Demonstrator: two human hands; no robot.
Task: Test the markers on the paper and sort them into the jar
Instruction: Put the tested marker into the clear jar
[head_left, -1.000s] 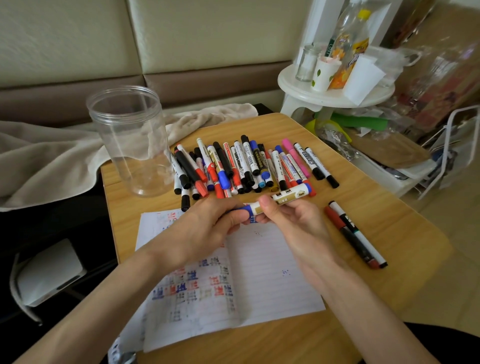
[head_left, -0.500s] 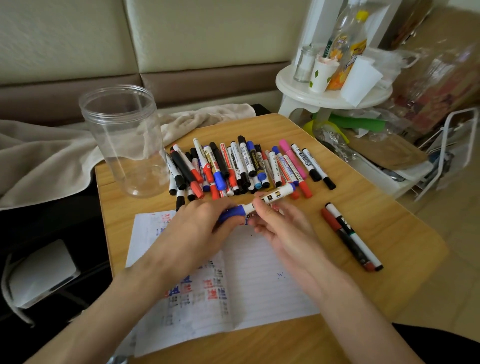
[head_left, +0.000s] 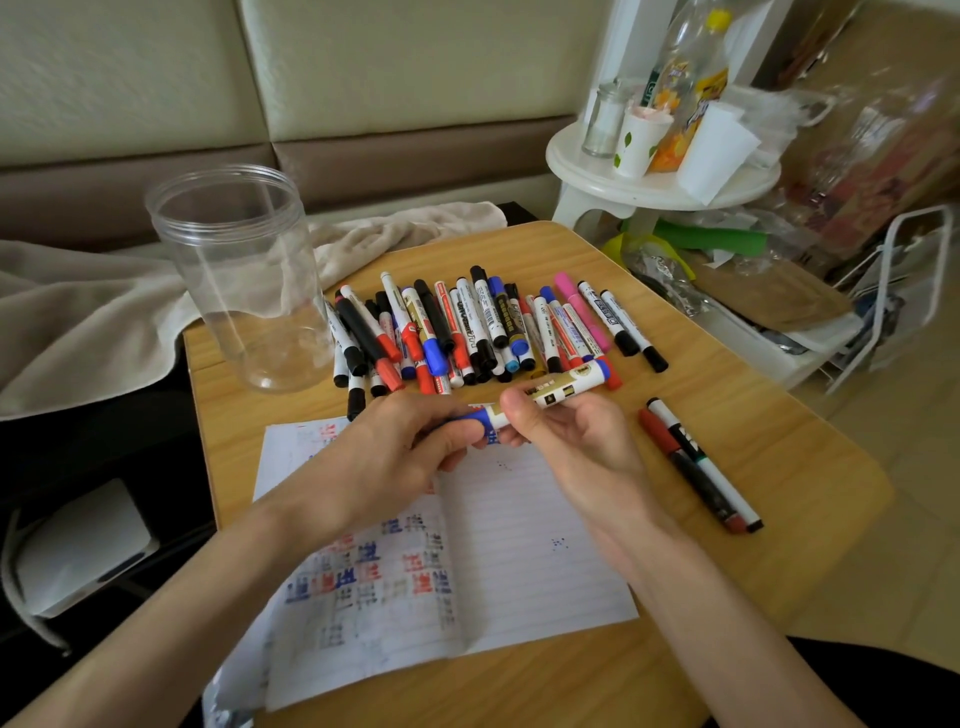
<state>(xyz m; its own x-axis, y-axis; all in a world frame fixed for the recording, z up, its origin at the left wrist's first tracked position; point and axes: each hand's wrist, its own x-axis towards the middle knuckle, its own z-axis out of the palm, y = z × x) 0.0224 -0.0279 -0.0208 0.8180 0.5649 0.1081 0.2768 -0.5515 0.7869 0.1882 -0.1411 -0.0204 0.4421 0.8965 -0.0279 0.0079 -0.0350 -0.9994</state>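
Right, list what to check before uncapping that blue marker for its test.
1. Left grip holds the cap: ok.
2. Right grip holds the marker by its barrel: ok.
3. Cap off: not ok, it is on.
4. Paper has bare lines near the hands: ok.
5. Jar upright and open: ok.
6. Ink left in the marker: cannot tell.

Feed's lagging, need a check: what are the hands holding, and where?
One blue marker: left hand grips its blue cap, right hand pinches the white barrel.
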